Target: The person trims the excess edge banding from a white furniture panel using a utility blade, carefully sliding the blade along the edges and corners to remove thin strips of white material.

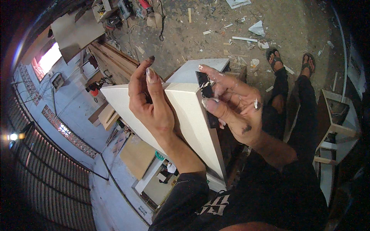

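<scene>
My right hand (241, 104) grips a thin black flat piece (205, 85) smeared with white paste, probably a scraper, between thumb and fingers. Its lower part shows below the thumb, along the edge of a white panel (189, 111). White paste also marks the fingers and palm of this hand. My left hand (152, 100) is raised over the white box-like piece, thumb and index finger stretched out and apart, with nothing seen in it. Whitish and dark smears coat its fingertips. Whether this hand touches the panel, I cannot tell.
Wood scraps, paper bits and a white strip (244, 39) litter the concrete floor (216, 23). A red-handled tool (145, 4) and cords lie at the far side. At right stands a wooden frame (333, 127). Boards (140, 156) lean by the blue wall (84, 127).
</scene>
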The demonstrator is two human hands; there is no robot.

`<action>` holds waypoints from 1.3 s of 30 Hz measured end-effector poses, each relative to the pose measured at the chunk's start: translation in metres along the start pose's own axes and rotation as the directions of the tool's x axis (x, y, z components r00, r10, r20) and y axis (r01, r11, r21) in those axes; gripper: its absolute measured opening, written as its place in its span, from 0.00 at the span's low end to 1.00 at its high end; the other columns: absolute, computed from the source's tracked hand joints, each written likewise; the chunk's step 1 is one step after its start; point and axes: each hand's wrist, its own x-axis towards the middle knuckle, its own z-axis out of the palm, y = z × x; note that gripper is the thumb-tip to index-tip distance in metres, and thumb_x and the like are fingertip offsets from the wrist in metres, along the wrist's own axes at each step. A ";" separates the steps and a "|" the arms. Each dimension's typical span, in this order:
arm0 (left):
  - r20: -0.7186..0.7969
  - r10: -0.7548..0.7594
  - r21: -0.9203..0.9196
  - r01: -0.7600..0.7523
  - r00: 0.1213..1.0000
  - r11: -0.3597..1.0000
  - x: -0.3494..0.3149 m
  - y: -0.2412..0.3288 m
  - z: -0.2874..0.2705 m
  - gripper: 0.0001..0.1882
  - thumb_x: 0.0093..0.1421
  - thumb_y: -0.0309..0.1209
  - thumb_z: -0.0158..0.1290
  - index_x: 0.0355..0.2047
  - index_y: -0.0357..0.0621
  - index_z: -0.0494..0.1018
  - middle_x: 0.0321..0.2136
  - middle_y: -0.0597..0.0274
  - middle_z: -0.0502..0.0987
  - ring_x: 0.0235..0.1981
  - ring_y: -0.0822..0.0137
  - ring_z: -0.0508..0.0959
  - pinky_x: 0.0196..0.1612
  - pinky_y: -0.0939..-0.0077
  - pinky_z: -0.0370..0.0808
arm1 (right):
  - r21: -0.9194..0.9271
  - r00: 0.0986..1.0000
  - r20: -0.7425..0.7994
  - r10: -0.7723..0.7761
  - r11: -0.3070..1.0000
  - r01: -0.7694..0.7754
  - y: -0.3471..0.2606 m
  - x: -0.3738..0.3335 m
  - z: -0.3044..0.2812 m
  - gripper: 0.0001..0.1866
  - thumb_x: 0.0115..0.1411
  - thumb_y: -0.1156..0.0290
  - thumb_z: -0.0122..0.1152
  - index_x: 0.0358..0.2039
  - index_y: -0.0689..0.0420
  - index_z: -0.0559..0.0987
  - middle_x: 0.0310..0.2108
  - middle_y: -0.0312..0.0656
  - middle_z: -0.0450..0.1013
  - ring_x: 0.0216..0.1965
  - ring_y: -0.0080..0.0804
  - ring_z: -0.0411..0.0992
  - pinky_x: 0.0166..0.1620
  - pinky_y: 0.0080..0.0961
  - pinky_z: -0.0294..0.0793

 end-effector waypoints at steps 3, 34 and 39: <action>-0.002 -0.016 -0.012 0.016 1.000 1.000 0.001 0.002 0.001 0.15 0.66 0.33 0.51 0.47 0.35 0.75 0.31 0.67 0.75 0.26 0.81 0.66 0.28 0.86 0.61 | -0.079 0.991 0.074 -0.108 0.990 0.114 0.005 0.003 -0.006 0.27 0.61 0.79 0.61 0.61 0.60 0.69 0.26 0.26 0.66 0.25 0.09 0.63 0.28 0.08 0.61; 0.040 0.153 0.236 -0.159 0.987 0.959 0.000 -0.007 -0.003 0.15 0.68 0.31 0.48 0.49 0.35 0.74 0.41 0.62 0.79 0.36 0.77 0.72 0.40 0.83 0.69 | -0.111 0.994 0.065 -0.085 0.990 0.092 0.002 -0.001 -0.017 0.23 0.59 0.79 0.62 0.56 0.61 0.74 0.32 0.30 0.67 0.28 0.11 0.63 0.32 0.08 0.63; 0.066 0.168 0.126 -0.175 0.984 0.976 0.002 0.008 -0.017 0.23 0.54 0.40 0.60 0.49 0.43 0.75 0.34 0.63 0.78 0.39 0.67 0.74 0.56 0.65 0.60 | -0.042 0.958 -0.102 -0.267 0.964 0.264 -0.013 0.002 -0.046 0.20 0.59 0.80 0.60 0.53 0.62 0.73 0.35 0.31 0.69 0.30 0.13 0.66 0.35 0.10 0.67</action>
